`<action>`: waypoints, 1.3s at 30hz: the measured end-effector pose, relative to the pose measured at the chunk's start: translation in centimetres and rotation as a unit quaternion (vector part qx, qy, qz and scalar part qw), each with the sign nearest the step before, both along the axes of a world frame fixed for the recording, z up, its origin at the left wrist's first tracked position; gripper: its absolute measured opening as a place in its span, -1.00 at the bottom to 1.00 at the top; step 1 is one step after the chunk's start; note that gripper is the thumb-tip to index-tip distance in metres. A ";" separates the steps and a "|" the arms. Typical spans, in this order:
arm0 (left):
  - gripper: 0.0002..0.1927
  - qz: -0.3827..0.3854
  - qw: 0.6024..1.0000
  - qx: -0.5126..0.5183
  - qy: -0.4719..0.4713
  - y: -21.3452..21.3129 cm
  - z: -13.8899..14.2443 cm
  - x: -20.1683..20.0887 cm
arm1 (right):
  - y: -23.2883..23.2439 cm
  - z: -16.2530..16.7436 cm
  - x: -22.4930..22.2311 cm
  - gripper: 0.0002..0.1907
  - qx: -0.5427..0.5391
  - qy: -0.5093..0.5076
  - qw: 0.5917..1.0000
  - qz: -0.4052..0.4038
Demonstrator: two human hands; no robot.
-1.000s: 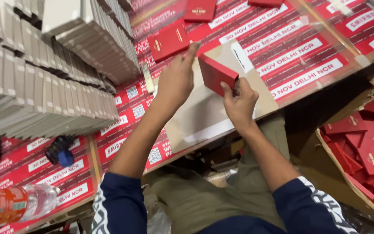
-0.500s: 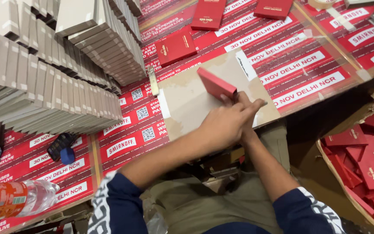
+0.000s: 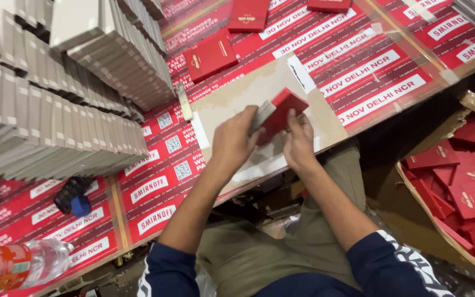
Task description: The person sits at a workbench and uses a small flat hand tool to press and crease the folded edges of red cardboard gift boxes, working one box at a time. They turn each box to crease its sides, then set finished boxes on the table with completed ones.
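Note:
My left hand (image 3: 233, 142) and my right hand (image 3: 299, 144) together hold a red box lid (image 3: 282, 111) with a grey tray insert (image 3: 261, 116) pressed against its left side. They hold it tilted just above a bare brown cardboard sheet (image 3: 237, 96) on the table. The left hand grips the grey insert side. On the red lid's right and underside rest the fingers of the right hand.
Long rows of stacked grey trays (image 3: 56, 121) fill the left of the table. Finished red boxes (image 3: 210, 56) lie farther back. A cardboard bin of red covers (image 3: 463, 187) stands at the right. A plastic bottle (image 3: 17, 267) and a small dark-and-blue object (image 3: 72, 195) lie at the lower left.
The left hand came back from the grey stacks to the red lid, and a grey insert now sits against the lid. Both hands have shifted slightly toward me.

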State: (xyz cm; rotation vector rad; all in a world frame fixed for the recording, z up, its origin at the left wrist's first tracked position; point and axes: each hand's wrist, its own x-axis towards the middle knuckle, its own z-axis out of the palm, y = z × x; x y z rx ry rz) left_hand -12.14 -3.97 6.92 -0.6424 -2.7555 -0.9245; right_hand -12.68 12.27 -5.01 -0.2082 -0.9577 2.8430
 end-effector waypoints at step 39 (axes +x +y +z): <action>-0.76 0.021 0.906 0.340 -0.252 -4.0 0.0 -5.1 | 2.1 3.1 1.5 -0.46 0.574 0.272 0.769 0.074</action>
